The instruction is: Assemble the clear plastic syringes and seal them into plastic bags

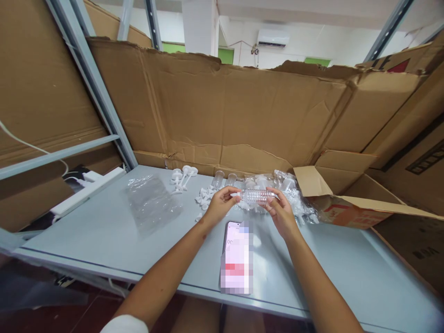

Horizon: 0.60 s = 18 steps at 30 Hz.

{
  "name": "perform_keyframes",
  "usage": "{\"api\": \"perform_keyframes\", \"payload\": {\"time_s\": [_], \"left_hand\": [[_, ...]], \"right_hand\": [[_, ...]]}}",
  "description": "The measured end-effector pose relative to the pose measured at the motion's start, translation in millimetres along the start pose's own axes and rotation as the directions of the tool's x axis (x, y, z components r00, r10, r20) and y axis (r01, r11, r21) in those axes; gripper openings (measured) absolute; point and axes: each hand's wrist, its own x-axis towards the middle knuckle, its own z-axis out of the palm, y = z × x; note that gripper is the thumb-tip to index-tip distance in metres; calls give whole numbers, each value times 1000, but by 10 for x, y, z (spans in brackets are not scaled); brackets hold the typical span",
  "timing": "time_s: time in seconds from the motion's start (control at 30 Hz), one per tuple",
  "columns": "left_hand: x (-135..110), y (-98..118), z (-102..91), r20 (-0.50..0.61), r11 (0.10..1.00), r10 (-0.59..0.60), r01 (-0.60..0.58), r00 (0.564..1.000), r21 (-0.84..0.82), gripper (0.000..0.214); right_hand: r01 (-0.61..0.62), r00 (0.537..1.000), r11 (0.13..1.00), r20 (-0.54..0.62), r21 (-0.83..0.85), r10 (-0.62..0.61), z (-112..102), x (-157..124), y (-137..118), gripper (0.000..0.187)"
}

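Held level over the grey table (194, 249), a clear ribbed bottle (255, 196), just this side of the loose white parts (204, 200). Lies on its side, long axis running nearly straight from left to right, across the gap between the two grips. Left hand (222, 202) at the left end, thumb and finger pinched together on a small white tip (235, 194). Right hand (281, 209) clamped on the right end of the bottle, so nearer to the main body. From the left grip, bottle off to the right, in line with the tip. Hard to tell, behind the fingers and at this size, whether joined to the bottle or merely lined up with it.

Below the hands, flat on the table, a phone (237, 259). Behind, two standing cups (218, 178). Off to the right, an open cardboard box (359, 212); to the left, a clear plastic bag (151, 201).
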Motion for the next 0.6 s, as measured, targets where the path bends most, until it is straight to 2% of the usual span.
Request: {"api": "perform_keyframes", "payload": {"time_s": [0.2, 0.37, 0.47, 0.6], "left_hand": [[-46, 87, 12, 29, 987, 124, -126, 992, 101, 18], [-61, 102, 15, 48, 984, 153, -156, 987, 86, 19], [-46, 86, 2, 3, 988, 125, -125, 992, 92, 32], [-13, 57, -22, 0, 995, -8, 8, 1000, 102, 24]], "right_hand": [[-45, 999, 997, 3, 67, 45, -15, 15, 30, 27], [-90, 996, 993, 2, 76, 90, -12, 23, 46, 23], [-96, 995, 993, 8, 75, 96, -3, 21, 45, 23], [-82, 997, 994, 14, 73, 81, -5, 21, 58, 22]]}}
